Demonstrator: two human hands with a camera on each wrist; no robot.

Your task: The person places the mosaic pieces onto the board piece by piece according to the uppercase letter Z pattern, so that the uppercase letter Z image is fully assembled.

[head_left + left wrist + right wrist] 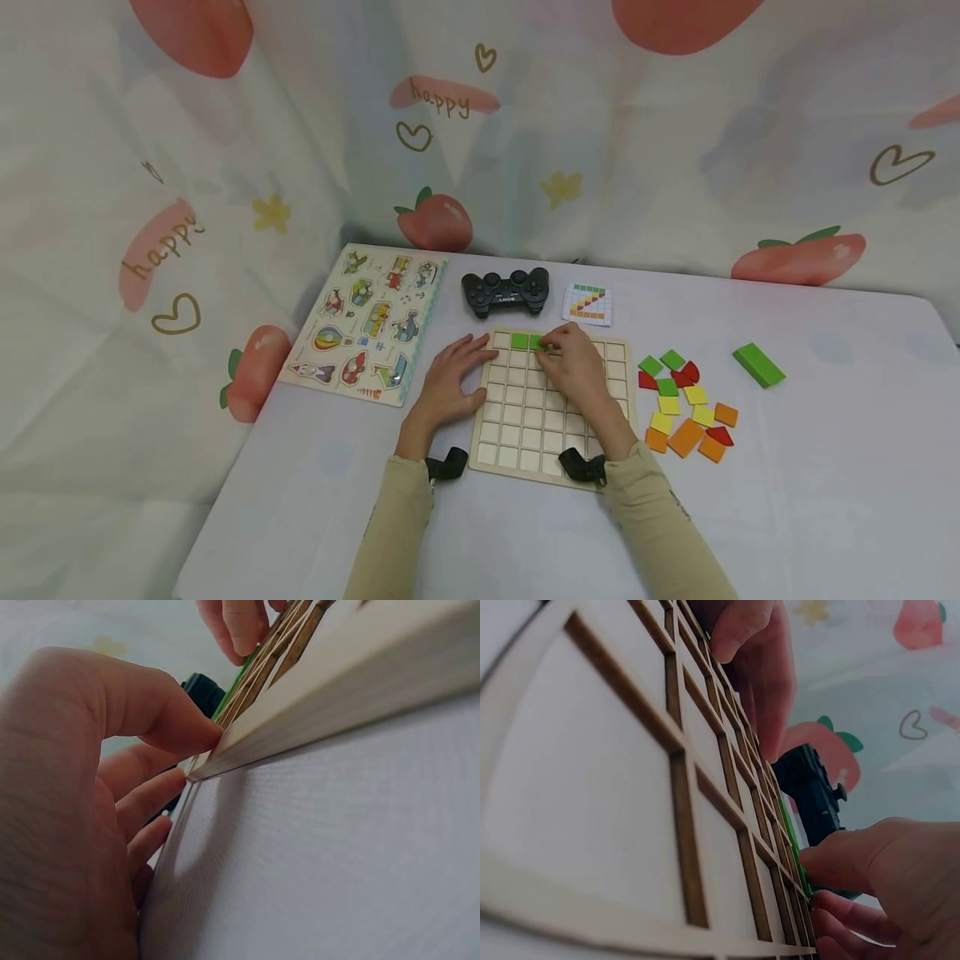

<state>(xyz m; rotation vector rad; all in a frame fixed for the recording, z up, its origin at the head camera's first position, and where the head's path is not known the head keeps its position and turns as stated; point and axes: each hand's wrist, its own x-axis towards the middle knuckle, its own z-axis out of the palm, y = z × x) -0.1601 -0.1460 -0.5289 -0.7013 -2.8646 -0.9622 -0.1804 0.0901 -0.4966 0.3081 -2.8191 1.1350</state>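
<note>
A wooden grid board (510,414) lies in front of me with one green square tile (520,341) in its top row. Just to the right, my right hand (576,364) pinches another green square tile (536,342) over that row, partly hidden by the fingers. In the right wrist view the thumb (840,861) meets the green edge at the board's far side. My left hand (450,383) rests on the board's left edge with its fingers extended. The left wrist view shows its thumb (180,724) touching the wooden rim.
Loose green, red, yellow and orange tiles (703,416) lie right of the board, with a green block (759,365) farther right. Behind the board are a black game controller (507,292) and a pattern card (588,304). A picture puzzle board (367,325) lies at left.
</note>
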